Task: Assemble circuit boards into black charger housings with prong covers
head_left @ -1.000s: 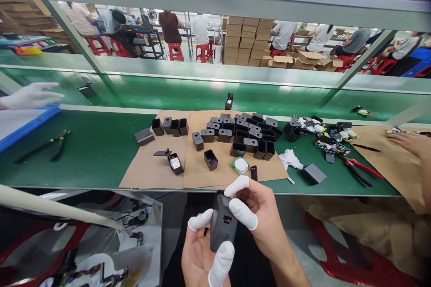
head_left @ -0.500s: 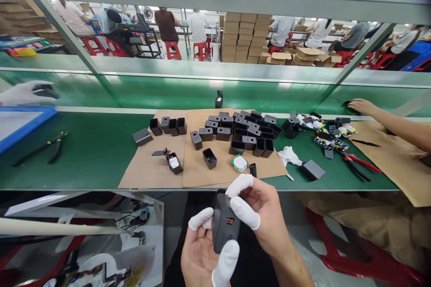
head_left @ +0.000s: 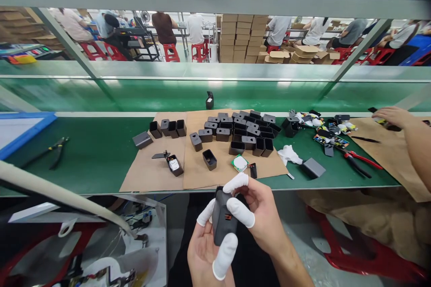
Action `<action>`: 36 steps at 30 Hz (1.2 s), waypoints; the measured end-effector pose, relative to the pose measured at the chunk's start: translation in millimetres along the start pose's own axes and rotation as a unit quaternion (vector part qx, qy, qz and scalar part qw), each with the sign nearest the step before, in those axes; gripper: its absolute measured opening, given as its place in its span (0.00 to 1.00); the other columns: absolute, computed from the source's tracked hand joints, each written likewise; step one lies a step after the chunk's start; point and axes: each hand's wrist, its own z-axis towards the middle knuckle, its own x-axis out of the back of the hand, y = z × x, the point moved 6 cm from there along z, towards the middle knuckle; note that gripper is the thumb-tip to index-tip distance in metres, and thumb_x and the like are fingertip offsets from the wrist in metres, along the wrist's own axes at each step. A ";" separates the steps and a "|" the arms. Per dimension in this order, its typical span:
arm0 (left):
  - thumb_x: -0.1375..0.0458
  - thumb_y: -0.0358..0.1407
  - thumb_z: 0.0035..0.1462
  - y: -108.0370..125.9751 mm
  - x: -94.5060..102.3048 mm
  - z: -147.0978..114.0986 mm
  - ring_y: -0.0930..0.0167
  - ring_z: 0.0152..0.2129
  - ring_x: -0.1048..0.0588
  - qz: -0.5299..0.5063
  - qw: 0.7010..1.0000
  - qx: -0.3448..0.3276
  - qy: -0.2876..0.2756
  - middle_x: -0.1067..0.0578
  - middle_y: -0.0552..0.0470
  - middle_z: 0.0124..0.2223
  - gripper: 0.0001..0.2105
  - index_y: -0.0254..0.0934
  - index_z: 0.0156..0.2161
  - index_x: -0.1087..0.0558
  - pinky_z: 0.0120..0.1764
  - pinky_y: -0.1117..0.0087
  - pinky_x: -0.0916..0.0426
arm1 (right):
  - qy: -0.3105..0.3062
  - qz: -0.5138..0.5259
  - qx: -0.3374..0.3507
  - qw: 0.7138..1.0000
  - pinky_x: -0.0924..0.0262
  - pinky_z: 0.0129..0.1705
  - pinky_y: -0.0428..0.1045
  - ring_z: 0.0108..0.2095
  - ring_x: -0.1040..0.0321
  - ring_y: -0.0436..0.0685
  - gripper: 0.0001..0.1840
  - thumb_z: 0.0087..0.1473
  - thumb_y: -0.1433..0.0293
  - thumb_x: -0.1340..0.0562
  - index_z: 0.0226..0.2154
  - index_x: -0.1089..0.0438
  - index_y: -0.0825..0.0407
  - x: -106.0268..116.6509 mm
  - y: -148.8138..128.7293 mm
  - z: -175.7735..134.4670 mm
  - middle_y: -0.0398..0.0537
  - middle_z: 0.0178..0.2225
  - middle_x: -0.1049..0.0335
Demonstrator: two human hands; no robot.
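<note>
A black plastic housing [head_left: 220, 229] with a small slot showing copper-coloured contacts is held up in front of the bench edge. My left hand [head_left: 209, 251], in white finger cots, grips it from below with the thumb on its front face. White cots also cover the fingertips of my right hand [head_left: 257, 213], which pinches the upper right side of the housing. On the cardboard beyond lie an opened housing with a white-wrapped part inside [head_left: 174, 164], an empty housing [head_left: 209, 159] and a green circuit board with a white pad [head_left: 239, 163].
Many black housings [head_left: 249, 130] crowd the cardboard. Loose circuit parts [head_left: 332, 136], red-handled pliers [head_left: 362, 161] and a dark box [head_left: 313, 168] lie right. At left are cutters [head_left: 57, 150] and a blue-edged tray [head_left: 30, 132]. A co-worker's hand [head_left: 393, 116] works at the far right.
Both my hands, still on the housing, have shifted slightly. At left, a co-worker's gloved hand has left view. The co-worker's hand at right has moved rightward and now holds a part.
</note>
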 end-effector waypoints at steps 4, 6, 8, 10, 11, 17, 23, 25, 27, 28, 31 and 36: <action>0.15 0.44 0.37 -13.7 9.4 4.8 0.53 0.51 0.14 -0.029 1.000 0.001 0.004 0.13 0.41 0.50 0.38 0.38 0.55 0.17 0.55 0.59 0.17 | 0.000 0.013 -0.021 1.000 0.33 0.39 0.46 0.33 0.29 0.52 0.08 0.56 0.65 0.24 0.35 0.21 0.49 -2.6 2.5 1.7 0.41 0.32 0.24; 0.15 0.42 0.37 -21.1 17.4 11.3 0.54 0.51 0.13 -0.031 1.000 -0.003 0.001 0.13 0.42 0.50 0.36 0.39 0.54 0.17 0.54 0.61 0.17 | -0.003 0.022 -0.030 0.999 0.33 0.38 0.46 0.33 0.29 0.52 0.08 0.55 0.66 0.24 0.33 0.21 0.49 -3.2 4.1 2.1 0.41 0.31 0.24; 0.15 0.40 0.36 -28.5 25.2 19.1 0.53 0.50 0.13 -0.027 1.000 0.007 -0.008 0.13 0.42 0.50 0.35 0.38 0.53 0.17 0.53 0.61 0.16 | -0.006 0.030 -0.036 0.999 0.33 0.39 0.46 0.33 0.30 0.52 0.08 0.54 0.67 0.23 0.33 0.21 0.49 -3.6 5.9 2.1 0.40 0.31 0.24; 0.15 0.40 0.34 -33.4 30.0 25.4 0.52 0.50 0.13 -0.027 0.999 0.019 -0.018 0.13 0.42 0.48 0.36 0.38 0.52 0.16 0.53 0.60 0.16 | -0.009 0.042 -0.039 0.998 0.33 0.39 0.46 0.33 0.30 0.52 0.10 0.53 0.67 0.22 0.32 0.22 0.49 -4.4 8.1 2.0 0.40 0.31 0.24; 0.15 0.40 0.34 -34.2 30.8 27.2 0.52 0.50 0.13 -0.030 0.999 0.019 -0.020 0.13 0.42 0.47 0.36 0.38 0.53 0.16 0.53 0.60 0.17 | -0.010 0.049 -0.041 0.998 0.33 0.39 0.46 0.33 0.30 0.52 0.10 0.53 0.67 0.21 0.32 0.22 0.49 -5.0 9.3 2.0 0.40 0.30 0.24; 0.17 0.45 0.43 -25.9 15.9 23.7 0.56 0.50 0.14 -0.039 0.999 -0.015 -0.015 0.13 0.43 0.52 0.33 0.40 0.56 0.17 0.53 0.63 0.18 | 0.006 0.056 -0.052 0.997 0.34 0.39 0.46 0.33 0.31 0.51 0.13 0.53 0.65 0.20 0.31 0.23 0.48 -6.8 17.5 3.6 0.38 0.29 0.25; 0.17 0.46 0.41 -19.8 -1.4 26.1 0.52 0.50 0.14 -0.028 0.999 0.001 -0.030 0.13 0.40 0.51 0.34 0.38 0.54 0.17 0.56 0.56 0.18 | 0.026 0.038 -0.065 0.997 0.33 0.41 0.46 0.34 0.30 0.52 0.14 0.53 0.64 0.20 0.33 0.23 0.49 1.7 27.4 7.2 0.39 0.32 0.24; 0.16 0.45 0.40 -18.7 -6.5 26.0 0.52 0.50 0.14 -0.038 0.999 0.008 -0.038 0.13 0.39 0.52 0.34 0.37 0.54 0.16 0.56 0.56 0.18 | 0.032 0.041 -0.061 0.997 0.32 0.42 0.46 0.35 0.29 0.52 0.15 0.53 0.63 0.19 0.34 0.23 0.48 6.4 29.0 7.1 0.40 0.33 0.25; 0.16 0.44 0.40 -19.2 -9.4 25.0 0.53 0.51 0.14 -0.043 0.998 0.018 -0.037 0.13 0.39 0.52 0.34 0.37 0.54 0.16 0.56 0.57 0.18 | 0.036 0.038 -0.056 0.997 0.32 0.43 0.47 0.36 0.28 0.53 0.16 0.52 0.63 0.19 0.37 0.23 0.48 10.4 29.4 6.0 0.40 0.34 0.25; 0.16 0.42 0.40 -19.9 -10.2 24.5 0.53 0.52 0.14 -0.045 0.998 0.023 -0.035 0.13 0.40 0.52 0.34 0.38 0.55 0.17 0.56 0.58 0.18 | 0.036 0.035 -0.055 0.997 0.32 0.44 0.47 0.37 0.28 0.53 0.16 0.53 0.63 0.19 0.38 0.23 0.47 11.6 29.4 5.0 0.40 0.35 0.25; 0.16 0.38 0.40 -21.0 -10.3 23.6 0.53 0.52 0.14 -0.044 0.998 0.023 -0.029 0.13 0.41 0.54 0.38 0.39 0.58 0.18 0.55 0.59 0.18 | 0.032 0.041 -0.054 0.997 0.31 0.47 0.47 0.40 0.28 0.53 0.18 0.57 0.61 0.20 0.37 0.28 0.46 12.2 28.8 0.9 0.40 0.39 0.25; 0.17 0.39 0.43 -17.6 -17.3 21.4 0.55 0.55 0.15 -0.044 0.998 0.002 -0.052 0.15 0.42 0.58 0.37 0.41 0.60 0.20 0.55 0.63 0.19 | 0.030 0.066 -0.049 0.996 0.31 0.47 0.46 0.40 0.30 0.51 0.26 0.61 0.56 0.23 0.33 0.39 0.47 11.5 28.7 -4.0 0.41 0.40 0.27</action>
